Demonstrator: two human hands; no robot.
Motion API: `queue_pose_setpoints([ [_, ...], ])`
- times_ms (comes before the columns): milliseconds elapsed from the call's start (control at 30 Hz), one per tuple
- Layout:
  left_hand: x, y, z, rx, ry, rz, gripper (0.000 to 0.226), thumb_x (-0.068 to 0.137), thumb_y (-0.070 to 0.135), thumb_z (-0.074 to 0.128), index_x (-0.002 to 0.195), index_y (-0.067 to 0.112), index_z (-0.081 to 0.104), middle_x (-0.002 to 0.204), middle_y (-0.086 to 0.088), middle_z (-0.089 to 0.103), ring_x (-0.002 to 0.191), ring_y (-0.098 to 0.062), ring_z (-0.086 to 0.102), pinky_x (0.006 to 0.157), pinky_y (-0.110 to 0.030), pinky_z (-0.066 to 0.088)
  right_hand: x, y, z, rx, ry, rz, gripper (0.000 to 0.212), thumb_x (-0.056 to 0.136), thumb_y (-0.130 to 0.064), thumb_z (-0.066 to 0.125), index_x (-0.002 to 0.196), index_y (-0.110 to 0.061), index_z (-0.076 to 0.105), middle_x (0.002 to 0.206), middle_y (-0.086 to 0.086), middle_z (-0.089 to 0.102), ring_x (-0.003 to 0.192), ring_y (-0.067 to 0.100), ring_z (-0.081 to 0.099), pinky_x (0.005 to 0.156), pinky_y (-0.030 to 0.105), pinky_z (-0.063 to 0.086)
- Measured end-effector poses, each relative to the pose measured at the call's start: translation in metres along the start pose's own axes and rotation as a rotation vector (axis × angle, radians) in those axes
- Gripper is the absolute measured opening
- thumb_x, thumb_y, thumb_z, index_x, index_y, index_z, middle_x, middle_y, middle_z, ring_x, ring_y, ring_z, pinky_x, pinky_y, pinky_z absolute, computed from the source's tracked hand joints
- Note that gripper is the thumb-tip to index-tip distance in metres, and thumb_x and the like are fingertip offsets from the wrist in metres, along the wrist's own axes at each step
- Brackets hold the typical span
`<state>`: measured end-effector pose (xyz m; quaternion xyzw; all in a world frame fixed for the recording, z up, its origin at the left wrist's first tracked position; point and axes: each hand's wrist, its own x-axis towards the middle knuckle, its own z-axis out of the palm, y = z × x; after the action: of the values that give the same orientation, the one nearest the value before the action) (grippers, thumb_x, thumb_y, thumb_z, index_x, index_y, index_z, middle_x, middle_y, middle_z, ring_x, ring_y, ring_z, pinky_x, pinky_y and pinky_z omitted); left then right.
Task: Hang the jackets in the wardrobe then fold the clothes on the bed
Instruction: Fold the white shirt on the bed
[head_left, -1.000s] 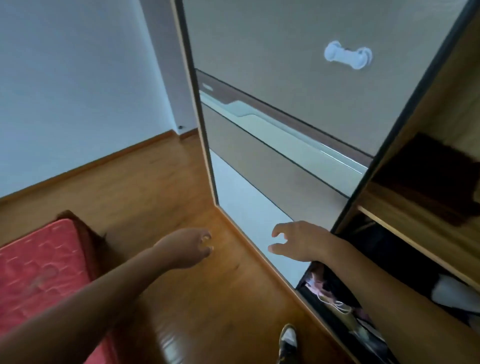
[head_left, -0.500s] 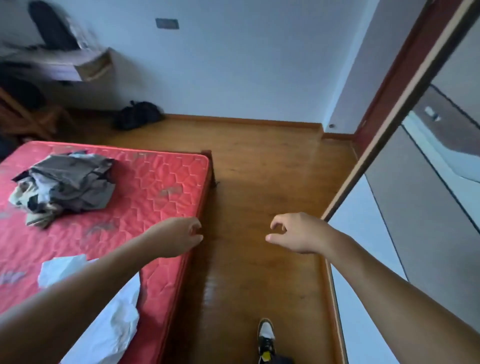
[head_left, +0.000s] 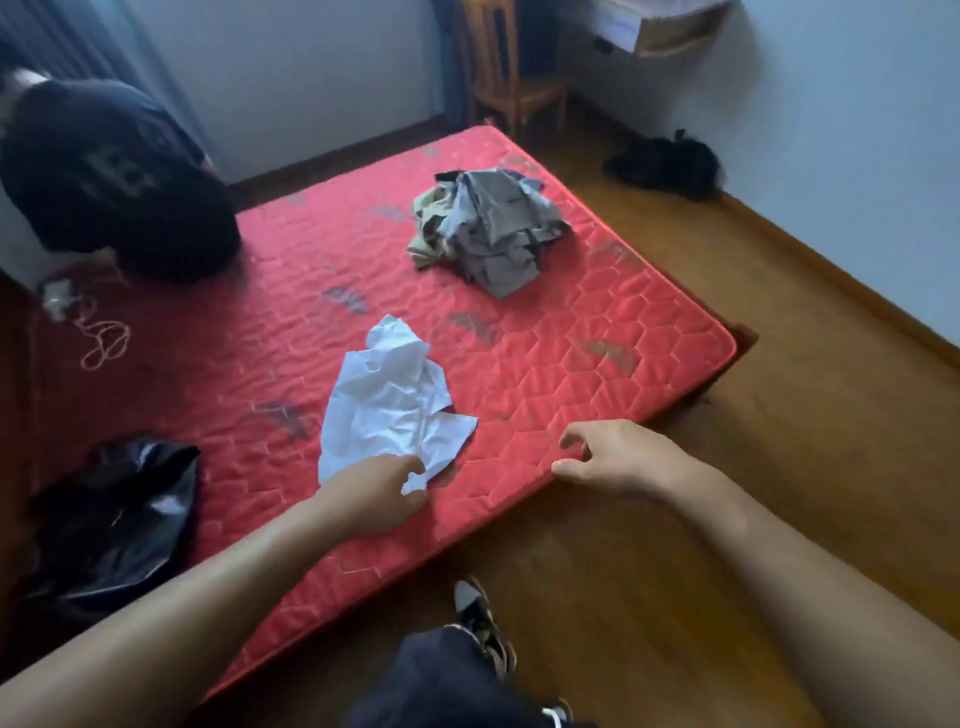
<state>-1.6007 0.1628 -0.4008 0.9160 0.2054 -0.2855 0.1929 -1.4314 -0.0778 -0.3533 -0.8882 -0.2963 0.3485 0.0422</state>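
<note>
A red quilted mattress fills the middle of the view. A crumpled white garment lies near its front edge. My left hand pinches the near corner of that white garment between thumb and fingers. My right hand hovers over the mattress's front edge to the right, fingers loosely curled, holding nothing. A heap of grey and beige clothes sits farther back on the mattress. A shiny black garment lies bunched at the front left.
A large dark bundle with a pale emblem rests at the back left of the bed, with a white charger and cable near it. A wooden chair and a wall shelf stand behind. A black bag lies on the wood floor.
The view has swung from the wardrobe door to the bed. Both hands have moved over the mattress, and my left hand has taken hold of the white garment's corner.
</note>
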Motion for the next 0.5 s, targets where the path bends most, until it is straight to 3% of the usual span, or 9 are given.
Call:
queue_pose_setpoints([
  [200,0.038,-0.053,0.003,-0.128,-0.02,-0.137,0.049,0.098,0.042,0.048,0.145,0.026,0.049,0.142,0.001,0.057,0.128,-0.02,0.055,0.1,-0.038,0.048,0.101,-0.05,-0.012,-0.145,-0.075,-0.115,0.051,0.093,-0.058,0.055,0.135,-0.03,0.058,0.134,-0.001,0.065,0.123,0.021,0.06,0.101,0.042,0.05],
  [500,0.115,-0.082,0.018,-0.239,-0.093,-0.299,0.055,0.091,0.047,0.043,0.144,0.03,0.047,0.14,-0.001,0.055,0.121,-0.026,0.059,0.095,-0.048,0.051,0.234,-0.054,-0.002,-0.272,-0.197,-0.199,0.049,0.093,-0.057,0.051,0.133,-0.029,0.057,0.13,0.0,0.066,0.118,0.024,0.062,0.091,0.041,0.053],
])
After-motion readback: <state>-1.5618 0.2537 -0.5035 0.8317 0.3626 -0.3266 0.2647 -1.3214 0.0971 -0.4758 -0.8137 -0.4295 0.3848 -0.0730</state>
